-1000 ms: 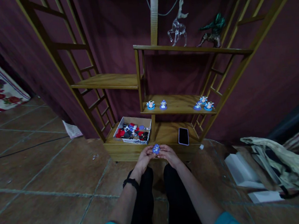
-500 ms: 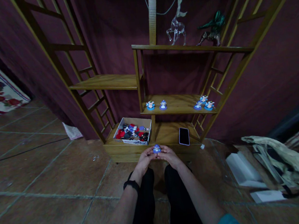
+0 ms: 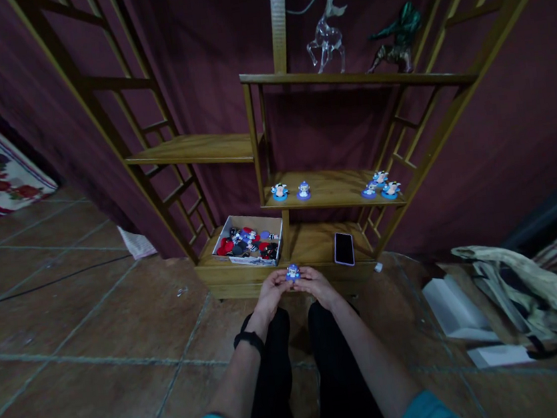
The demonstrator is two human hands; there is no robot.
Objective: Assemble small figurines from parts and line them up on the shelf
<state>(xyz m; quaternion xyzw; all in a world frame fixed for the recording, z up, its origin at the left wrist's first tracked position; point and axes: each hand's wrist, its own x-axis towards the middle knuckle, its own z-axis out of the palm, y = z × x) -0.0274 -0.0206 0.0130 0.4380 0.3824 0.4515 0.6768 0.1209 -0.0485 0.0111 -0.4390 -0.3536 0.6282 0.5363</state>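
Observation:
A small purple-and-white figurine (image 3: 292,272) is held upright between my two hands, just in front of the shelf unit's lower front. My left hand (image 3: 272,291) closes on its left side, and my right hand (image 3: 316,284) grips the right side with fingertips. Behind and to the left, an open cardboard box (image 3: 279,252) holds a heap of red, black, blue and purple figurines. On the shelf above, a blue-based figurine (image 3: 279,192) stands beside a purple figurine (image 3: 303,191). At that shelf's right end, a cluster of 3 includes another blue-based figurine (image 3: 391,190).
A phone (image 3: 343,249) lies on the bottom shelf. The top shelf bears a clear deer ornament (image 3: 326,39) and a dark green statue (image 3: 398,37). White boxes (image 3: 455,306) and beige cloth (image 3: 545,299) lie on the floor at right. A cable (image 3: 50,283) crosses the floor at left.
The view has tilted slightly, so the upper shelves sit a little higher. Both hands still hold the purple figurine at nearly the same spot before the shelf unit.

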